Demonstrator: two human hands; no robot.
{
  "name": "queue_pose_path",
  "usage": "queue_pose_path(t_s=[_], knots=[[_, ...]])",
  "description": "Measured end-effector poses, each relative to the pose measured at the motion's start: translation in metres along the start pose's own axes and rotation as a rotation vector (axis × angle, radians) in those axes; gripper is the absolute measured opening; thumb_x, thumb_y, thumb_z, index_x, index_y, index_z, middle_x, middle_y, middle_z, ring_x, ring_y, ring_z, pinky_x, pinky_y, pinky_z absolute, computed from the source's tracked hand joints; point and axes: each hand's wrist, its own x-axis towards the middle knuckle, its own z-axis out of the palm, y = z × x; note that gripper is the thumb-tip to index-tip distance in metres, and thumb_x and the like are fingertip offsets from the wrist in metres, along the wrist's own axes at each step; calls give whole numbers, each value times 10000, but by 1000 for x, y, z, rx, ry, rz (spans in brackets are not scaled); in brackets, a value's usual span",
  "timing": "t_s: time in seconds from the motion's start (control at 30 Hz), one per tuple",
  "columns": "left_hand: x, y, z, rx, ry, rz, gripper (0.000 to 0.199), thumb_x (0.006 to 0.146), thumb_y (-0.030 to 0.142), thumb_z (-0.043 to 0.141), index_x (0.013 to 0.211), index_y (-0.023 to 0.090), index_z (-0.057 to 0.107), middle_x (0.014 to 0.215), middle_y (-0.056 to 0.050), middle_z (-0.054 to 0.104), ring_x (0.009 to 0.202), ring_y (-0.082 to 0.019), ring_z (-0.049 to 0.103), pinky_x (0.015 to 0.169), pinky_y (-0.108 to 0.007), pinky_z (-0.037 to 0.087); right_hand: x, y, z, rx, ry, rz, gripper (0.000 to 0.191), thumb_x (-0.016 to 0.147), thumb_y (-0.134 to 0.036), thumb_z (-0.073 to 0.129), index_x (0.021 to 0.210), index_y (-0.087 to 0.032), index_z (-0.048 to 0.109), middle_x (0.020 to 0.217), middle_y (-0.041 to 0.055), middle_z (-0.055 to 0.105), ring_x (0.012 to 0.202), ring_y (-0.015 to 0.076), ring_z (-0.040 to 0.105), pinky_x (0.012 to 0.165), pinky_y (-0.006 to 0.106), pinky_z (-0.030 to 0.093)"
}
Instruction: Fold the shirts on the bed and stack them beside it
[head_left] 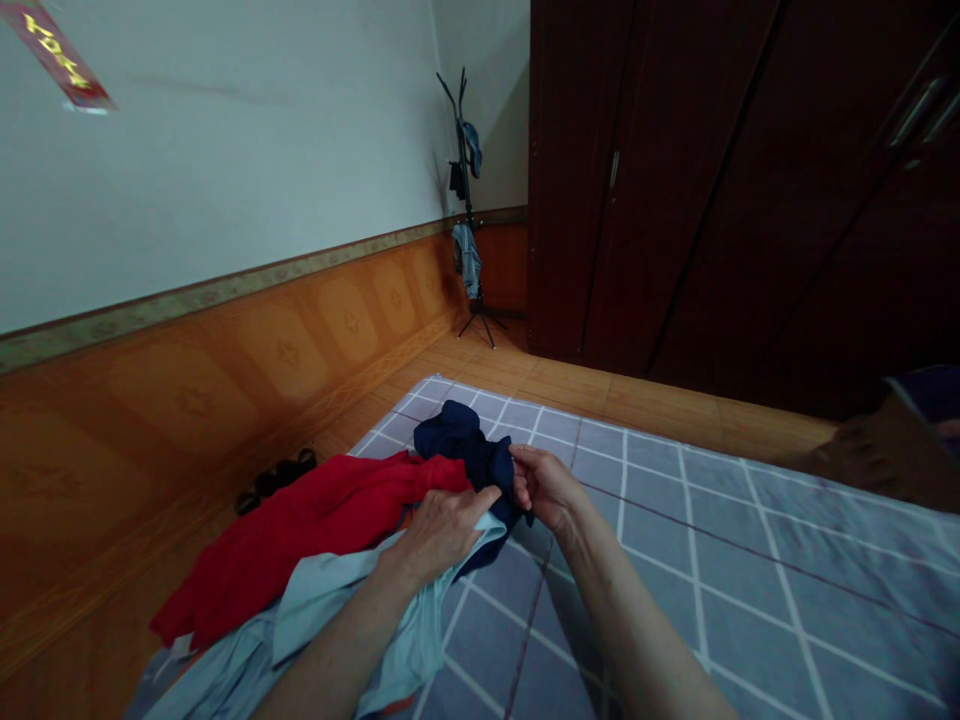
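Wardrobe (570, 200): dark panels, doors shut.
Bed (660, 540): smooth grey-blue sheet, pale grid.
Red cloth (300, 515): long, creased.
Pale-blue cloth (319, 600): limp, rumpled.
Navy cloth (450, 432): bunched, on bed.
Left hand (439, 530): over pale-blue edge; fingers' grip hidden.
Right hand (546, 488): fingers pinching navy edge.

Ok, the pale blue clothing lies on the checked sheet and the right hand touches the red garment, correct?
Not the red garment: the head view shows the right hand touching the dark blue garment. The pale blue clothing does lie on the checked sheet.
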Motion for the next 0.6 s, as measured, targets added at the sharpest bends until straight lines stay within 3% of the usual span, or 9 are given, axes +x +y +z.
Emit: queue_pose_path(t_s=[0.07,0.17,0.27,0.37,0.5,0.6], knots=[[0,-3,2,-80,56,-8,453,728,60,516,1142,210,621,935,-76,709,822,-261,665,720,-297,455,4,-2,-8,-8,49,-19,234,753,-341,598,607,-192,492,394,-55,437,279,85,374,270,200,263],[-1,-12,0,-282,250,-99,362,722,66,478,1009,204,650,874,-41,715,759,-207,669,692,-259,463,11,-10,-37,-38,212,-72,222,866,-341,550,747,-155,547,528,-53,495,356,60,406,322,179,311],[-3,-20,-6,-396,470,-239,303,714,100,455,945,184,632,794,-16,694,685,-174,648,630,-236,467,18,-12,-68,-111,386,-117,249,927,-370,516,988,-135,575,808,-2,594,580,79,547,510,215,474],[-4,-25,-11,-449,625,-333,290,688,135,460,932,171,613,818,-12,680,732,-173,637,663,-239,478,25,1,-76,-220,436,-158,281,920,-372,533,1085,-147,567,991,41,606,774,132,604,666,305,527],[-2,-23,-19,-494,707,-414,209,664,175,468,830,169,594,682,15,632,640,-160,600,599,-227,467,32,27,-60,-414,460,-300,159,860,-305,592,896,-153,623,772,5,613,702,142,582,639,271,464],[4,-17,-58,-522,752,-406,160,677,203,472,788,169,581,590,45,577,520,-128,537,489,-199,419,33,36,-54,-555,484,-415,68,780,-223,615,821,-178,647,591,-19,558,650,169,560,609,262,399]])
